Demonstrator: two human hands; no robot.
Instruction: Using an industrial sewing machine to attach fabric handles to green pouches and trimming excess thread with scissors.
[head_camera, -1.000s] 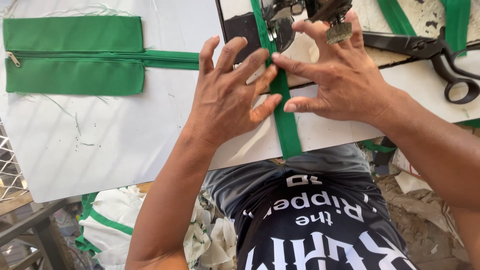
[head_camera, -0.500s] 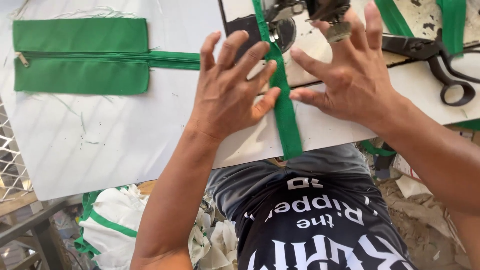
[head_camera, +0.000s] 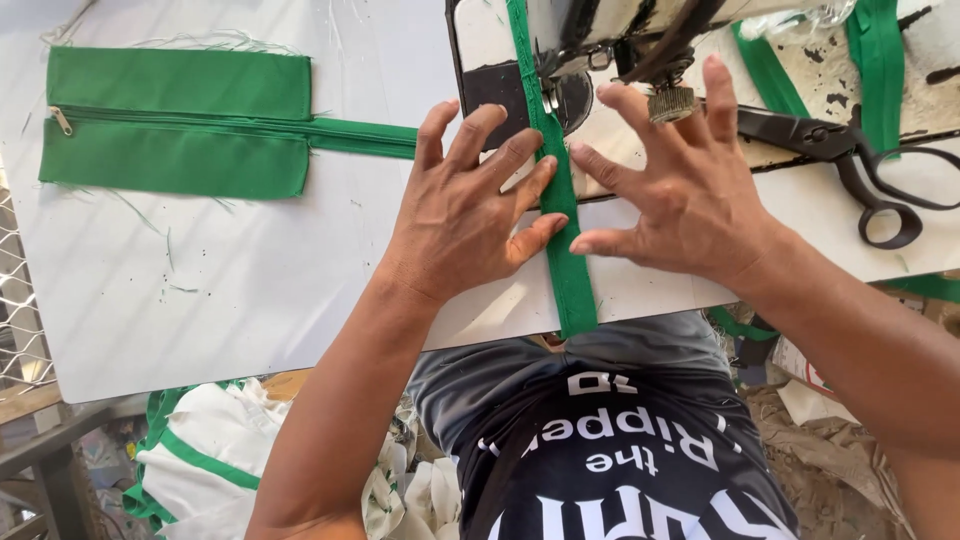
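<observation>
**Both hands flat on a green strip at the sewing machine**

The green strip (head_camera: 567, 250) hung over the near edge of the white table (head_camera: 250, 300) and ran away under the sewing machine (head_camera: 600, 40). The left hand (head_camera: 465, 215) pressed flat left of the strip, the right hand (head_camera: 680, 190) right of it (fingers spread, gripping nothing). Beyond the right hand lay black scissors (head_camera: 850, 165). Far left of the strip lay a green zippered panel (head_camera: 175, 135).

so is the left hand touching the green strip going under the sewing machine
Touching. The head view shows the left hand with its fingertips and thumb pressed flat on the green strip, no gap between them.
</observation>
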